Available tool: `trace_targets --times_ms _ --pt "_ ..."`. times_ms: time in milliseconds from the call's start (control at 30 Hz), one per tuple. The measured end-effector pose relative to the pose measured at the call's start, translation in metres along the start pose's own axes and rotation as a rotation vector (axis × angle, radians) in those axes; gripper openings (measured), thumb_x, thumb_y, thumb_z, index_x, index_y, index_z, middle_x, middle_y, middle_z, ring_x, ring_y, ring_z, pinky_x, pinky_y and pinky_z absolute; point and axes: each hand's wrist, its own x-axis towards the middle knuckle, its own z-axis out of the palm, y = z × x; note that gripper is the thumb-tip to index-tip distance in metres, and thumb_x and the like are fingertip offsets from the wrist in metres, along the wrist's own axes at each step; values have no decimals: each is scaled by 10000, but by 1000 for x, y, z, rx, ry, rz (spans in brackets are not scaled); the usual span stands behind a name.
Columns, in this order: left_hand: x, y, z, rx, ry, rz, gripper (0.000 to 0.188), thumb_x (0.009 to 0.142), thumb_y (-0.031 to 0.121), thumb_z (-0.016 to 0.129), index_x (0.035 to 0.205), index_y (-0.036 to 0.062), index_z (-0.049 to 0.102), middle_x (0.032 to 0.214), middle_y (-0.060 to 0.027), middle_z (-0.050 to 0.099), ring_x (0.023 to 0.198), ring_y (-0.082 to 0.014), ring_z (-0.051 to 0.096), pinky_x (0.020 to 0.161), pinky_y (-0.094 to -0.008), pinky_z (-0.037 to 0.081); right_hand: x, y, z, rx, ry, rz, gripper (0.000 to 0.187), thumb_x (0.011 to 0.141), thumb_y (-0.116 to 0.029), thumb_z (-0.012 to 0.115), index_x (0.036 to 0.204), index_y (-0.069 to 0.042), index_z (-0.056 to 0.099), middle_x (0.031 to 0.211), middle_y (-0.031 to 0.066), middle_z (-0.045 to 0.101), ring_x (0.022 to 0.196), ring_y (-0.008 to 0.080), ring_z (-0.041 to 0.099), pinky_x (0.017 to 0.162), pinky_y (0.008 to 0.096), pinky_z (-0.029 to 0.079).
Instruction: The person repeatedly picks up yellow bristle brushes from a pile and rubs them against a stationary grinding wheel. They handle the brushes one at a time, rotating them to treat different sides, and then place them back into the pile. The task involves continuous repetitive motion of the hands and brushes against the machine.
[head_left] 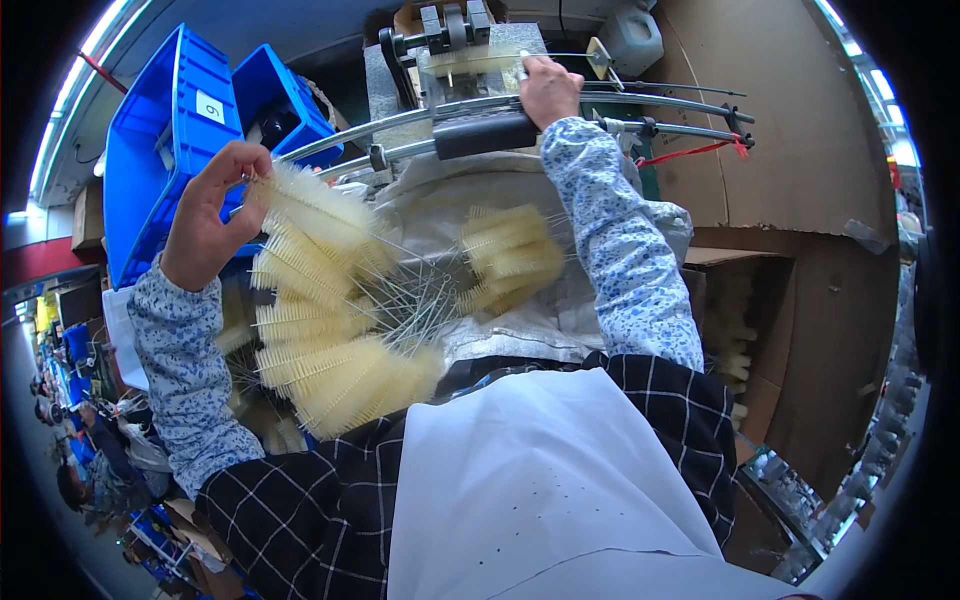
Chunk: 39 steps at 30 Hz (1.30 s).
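My left hand (218,205) pinches thumb and forefinger at the tip of a pale bristle brush (318,208) with a thin wire stem. Below it a fan of similar brushes (320,315) lies in my lap, their wire stems crossing toward the middle. A smaller bundle of brushes (510,252) rests to the right on a whitish cloth. At the far side, my right hand (550,92) is closed at a metal machine (455,40), just above its rails. Whatever its fingers grip is hidden. Beside those fingers a pale bristle strip (470,62) lies across the machine.
A black padded bar (485,135) sits on the curved metal rails. Blue bins (175,130) stand at left, and a plastic jug (632,40) at the back. Cardboard (780,120) walls the right side, with a box of more brushes (735,330) low at right.
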Motion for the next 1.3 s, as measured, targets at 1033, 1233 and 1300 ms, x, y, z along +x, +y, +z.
trace_targets --times_ms 1033,1233,1300 --pt "-52 19 8 21 125 -32 230 660 20 526 875 17 445 795 -48 442 752 -143 421 733 -252 344 -5 -61 8 38 -54 33 280 773 -139 512 1046 -113 568 1022 36 583 964 218 543 842 416 323" --pt "-52 17 5 44 120 -15 253 643 8 513 888 14 447 814 -51 443 779 -147 431 756 -255 346 -2 -32 3 3 -49 15 264 743 -135 518 997 -135 588 985 32 595 910 231 571 802 423 354" --pt "-54 14 4 39 122 -11 264 638 4 510 895 13 449 826 -51 442 791 -148 433 770 -256 346 -2 -18 0 -2 -4 4 215 766 -139 508 964 -125 590 963 31 593 917 216 566 808 423 343"
